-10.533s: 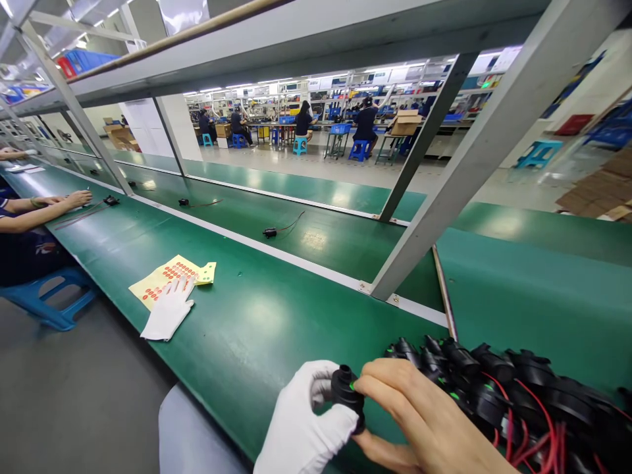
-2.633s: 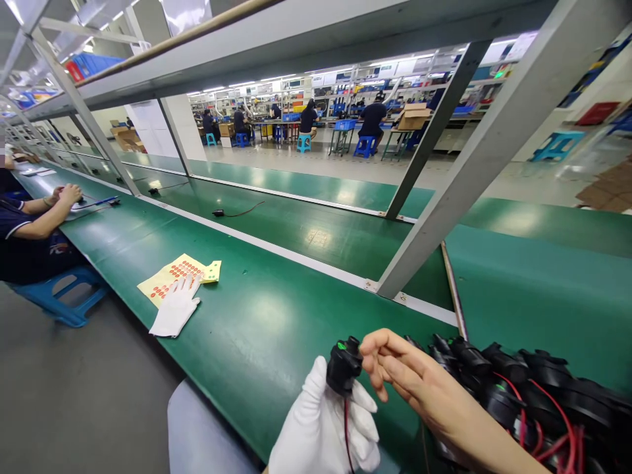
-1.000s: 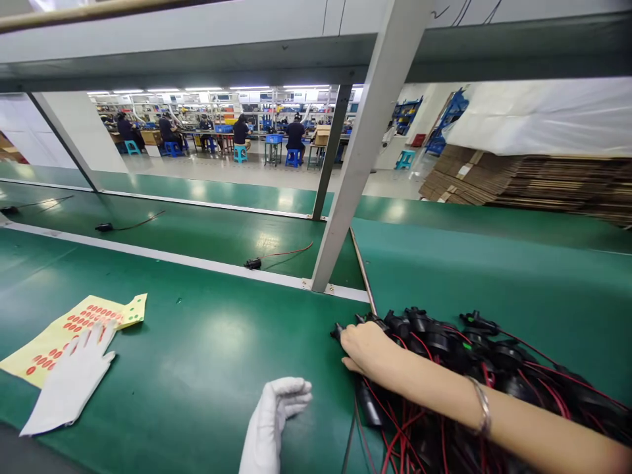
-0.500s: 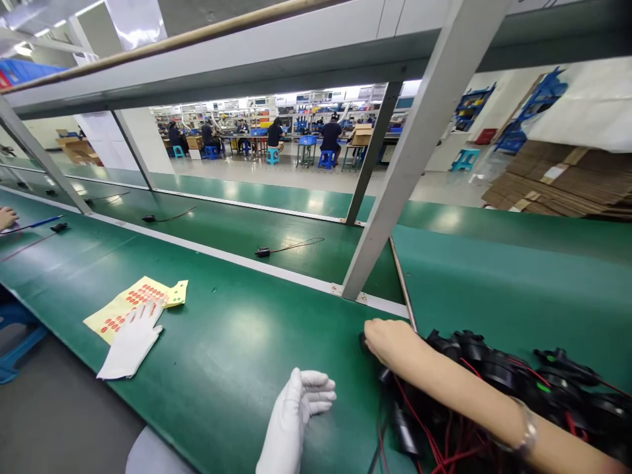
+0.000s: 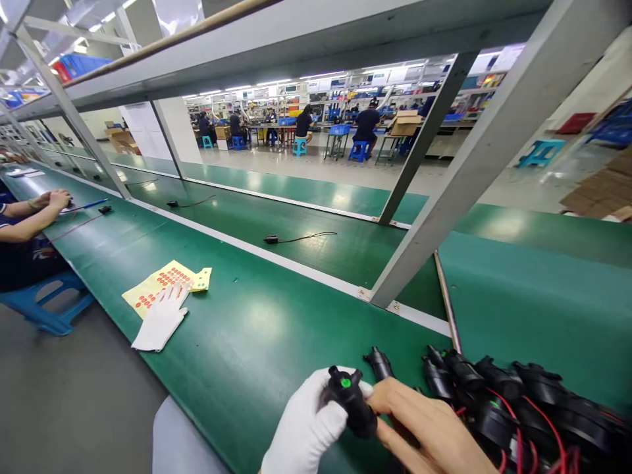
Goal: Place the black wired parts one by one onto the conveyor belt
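Note:
Low in the head view, my left hand, in a white glove, grips a black cylindrical part with a green dot on its end. My bare right hand has its fingers against the right side of that same part; its fingertips are partly hidden. Just behind my fingers another black part lies on the green bench. To the right is a pile of black parts with red wires. An unworn white glove rests partly over a yellow sticker sheet on the left.
A grey slanted post rises from the bench behind my hands. Beyond the white strip, a black part with a wire lies on the green surface. A person's arms and a blue stool are at far left.
The view has shifted right. My right hand has come from the pile to my left hand. My left hand, formerly open, has closed on a black part.

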`<state>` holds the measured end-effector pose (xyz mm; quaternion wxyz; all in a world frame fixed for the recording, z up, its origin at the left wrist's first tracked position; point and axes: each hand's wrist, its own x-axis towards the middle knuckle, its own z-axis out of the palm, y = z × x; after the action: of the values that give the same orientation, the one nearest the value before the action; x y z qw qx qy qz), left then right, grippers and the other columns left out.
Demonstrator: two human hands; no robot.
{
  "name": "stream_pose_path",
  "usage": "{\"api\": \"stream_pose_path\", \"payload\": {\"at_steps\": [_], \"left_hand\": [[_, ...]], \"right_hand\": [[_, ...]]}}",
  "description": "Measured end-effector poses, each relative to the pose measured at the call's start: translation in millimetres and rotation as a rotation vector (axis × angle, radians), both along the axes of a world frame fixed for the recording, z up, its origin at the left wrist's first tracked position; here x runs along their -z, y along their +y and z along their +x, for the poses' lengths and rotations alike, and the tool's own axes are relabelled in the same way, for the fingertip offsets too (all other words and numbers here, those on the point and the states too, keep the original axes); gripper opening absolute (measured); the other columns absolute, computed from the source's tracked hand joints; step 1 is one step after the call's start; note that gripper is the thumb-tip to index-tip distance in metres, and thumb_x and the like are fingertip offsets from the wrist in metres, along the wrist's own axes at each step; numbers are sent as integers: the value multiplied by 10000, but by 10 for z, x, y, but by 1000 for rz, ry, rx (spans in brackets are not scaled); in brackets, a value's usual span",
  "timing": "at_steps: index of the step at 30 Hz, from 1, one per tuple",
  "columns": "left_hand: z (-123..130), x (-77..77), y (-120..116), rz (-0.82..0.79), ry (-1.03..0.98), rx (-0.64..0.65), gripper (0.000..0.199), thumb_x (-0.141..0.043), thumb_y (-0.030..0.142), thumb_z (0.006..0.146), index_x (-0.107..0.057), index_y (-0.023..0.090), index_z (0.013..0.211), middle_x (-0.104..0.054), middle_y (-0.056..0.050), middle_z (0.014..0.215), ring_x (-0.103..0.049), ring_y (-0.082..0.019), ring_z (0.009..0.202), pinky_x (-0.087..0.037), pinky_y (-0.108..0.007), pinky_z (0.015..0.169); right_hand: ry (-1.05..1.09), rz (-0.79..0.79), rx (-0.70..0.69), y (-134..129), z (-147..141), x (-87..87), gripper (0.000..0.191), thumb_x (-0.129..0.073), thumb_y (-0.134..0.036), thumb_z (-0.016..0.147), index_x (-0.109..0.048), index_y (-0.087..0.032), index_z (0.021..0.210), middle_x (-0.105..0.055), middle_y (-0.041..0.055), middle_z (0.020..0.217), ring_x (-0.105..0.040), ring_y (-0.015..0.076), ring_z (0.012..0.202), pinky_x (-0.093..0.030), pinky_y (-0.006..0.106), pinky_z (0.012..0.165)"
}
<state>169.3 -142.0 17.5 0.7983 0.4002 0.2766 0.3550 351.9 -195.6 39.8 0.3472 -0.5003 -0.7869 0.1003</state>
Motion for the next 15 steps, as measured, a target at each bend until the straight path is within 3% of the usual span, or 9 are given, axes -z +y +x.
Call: {"api": "stream_pose_path", "payload": {"at_steps": [2, 7, 11, 15], "left_hand": [[-50, 16, -1, 111, 150, -23, 460, -776, 492, 786, -719, 214, 1148, -743, -112, 1199, -651, -318, 1145, -441, -442, 1051], [-105, -44, -21, 276, 328, 49, 364, -716, 374, 828, -700, 210, 1153, -718, -110, 1233, -636, -317, 1166, -432, -438, 1066], [-112, -139, -27, 301, 353, 74, 344, -695, 374, 836, -692, 195, 1130, -720, -120, 1222, -643, -314, 1158, -442, -427, 1056], [-117, -188, -27, 335, 389, 90, 309, -687, 357, 844, -698, 187, 1101, -729, -116, 1193, -650, -301, 1130, -444, -407, 1040]], "right_hand": [[-31, 43, 10, 13, 27, -39, 150, -645, -147, 888, -596, -267, 964, -722, 11, 823, -716, 176, 682, -554, 235, 594], [-62, 237, -20, 0, 77, -143, 548, -766, -176, 815, -519, -300, 1288, -767, 55, 968, -757, 223, 850, -616, 297, 784], [-119, 204, -140, -20, 89, -230, 588, -697, -96, 855, -500, -299, 1370, -791, 64, 1020, -760, 228, 931, -610, 325, 893], [-153, 166, -184, -19, 76, -325, 549, -734, -116, 843, -546, -262, 1338, -791, 76, 1035, -753, 237, 934, -609, 313, 906]]}}
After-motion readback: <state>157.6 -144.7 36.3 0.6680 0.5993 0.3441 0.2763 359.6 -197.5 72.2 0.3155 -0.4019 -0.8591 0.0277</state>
